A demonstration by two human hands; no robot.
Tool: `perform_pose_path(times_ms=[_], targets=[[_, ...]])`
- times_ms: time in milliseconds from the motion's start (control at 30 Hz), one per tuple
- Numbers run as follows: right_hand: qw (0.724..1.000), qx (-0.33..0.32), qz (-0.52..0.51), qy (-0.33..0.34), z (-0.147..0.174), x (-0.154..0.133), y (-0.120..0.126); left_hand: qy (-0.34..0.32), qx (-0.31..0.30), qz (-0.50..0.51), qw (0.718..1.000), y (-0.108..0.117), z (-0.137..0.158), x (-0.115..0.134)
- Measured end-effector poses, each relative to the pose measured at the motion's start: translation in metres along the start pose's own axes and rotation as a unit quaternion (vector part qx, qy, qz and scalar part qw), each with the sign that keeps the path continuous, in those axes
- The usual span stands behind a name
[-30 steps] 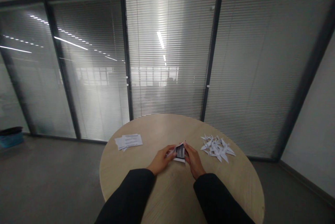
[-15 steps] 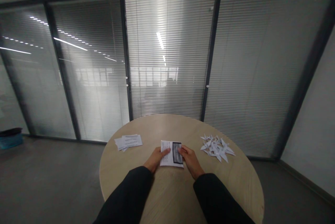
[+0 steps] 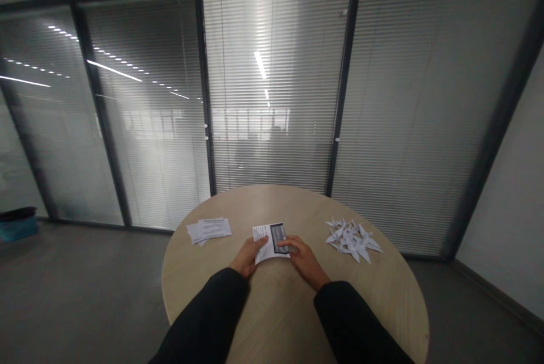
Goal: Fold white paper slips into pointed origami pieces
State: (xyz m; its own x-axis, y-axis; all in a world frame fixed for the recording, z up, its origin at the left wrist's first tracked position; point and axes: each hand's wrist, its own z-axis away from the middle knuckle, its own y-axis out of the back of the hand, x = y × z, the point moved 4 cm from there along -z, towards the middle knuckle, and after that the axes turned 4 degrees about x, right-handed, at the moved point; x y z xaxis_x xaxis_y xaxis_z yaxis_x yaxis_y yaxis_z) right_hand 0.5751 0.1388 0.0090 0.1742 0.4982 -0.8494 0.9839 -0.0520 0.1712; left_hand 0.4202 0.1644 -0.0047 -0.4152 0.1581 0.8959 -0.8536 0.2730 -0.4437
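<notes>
A printed sheet of paper (image 3: 264, 249) with lines of text and a dark picture on its right part is held up over the middle of the table, slightly tilted and bowed. My left hand (image 3: 247, 256) pinches its left side, thumb on top. At the right edge, my right hand (image 3: 305, 259) grips the sheet, with fingers lying over the dark picture. Off to the right sits a pile of folded white paper pieces (image 3: 352, 241) with pointed ends. Several printed paper sheets (image 3: 215, 228) lie overlapping at the left.
All this is on a round wooden table (image 3: 272, 202). Behind it runs a glass partition with blinds (image 3: 272, 80) in dark frames. A blue bin or bag (image 3: 17, 227) stands on the grey floor at the far left.
The sheet has shifted a little left and away from me, and has turned and curved slightly. The fingers of my right hand have moved further onto the sheet.
</notes>
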Motion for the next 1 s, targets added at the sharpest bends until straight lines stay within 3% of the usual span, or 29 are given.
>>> perform_pose_path(times_ms=[200, 400, 800, 1000], targets=[[0.999, -0.015, -0.030, -0.026, 0.000, -0.002, 0.000, 0.018, -0.006, -0.043, 0.999, 0.001, -0.001, 0.001], [0.999, 0.015, -0.023, -0.039, -0.002, -0.007, 0.003, 0.035, 0.019, 0.005, 0.999, 0.012, -0.009, -0.007], [0.984, 0.039, -0.128, -0.115, 0.005, -0.015, 0.003, 0.082, -0.048, 0.036, 0.995, -0.003, 0.002, -0.003], [0.984, 0.056, -0.118, -0.124, 0.004, -0.011, 0.005, 0.086, -0.062, 0.026, 0.994, -0.002, -0.003, -0.010]])
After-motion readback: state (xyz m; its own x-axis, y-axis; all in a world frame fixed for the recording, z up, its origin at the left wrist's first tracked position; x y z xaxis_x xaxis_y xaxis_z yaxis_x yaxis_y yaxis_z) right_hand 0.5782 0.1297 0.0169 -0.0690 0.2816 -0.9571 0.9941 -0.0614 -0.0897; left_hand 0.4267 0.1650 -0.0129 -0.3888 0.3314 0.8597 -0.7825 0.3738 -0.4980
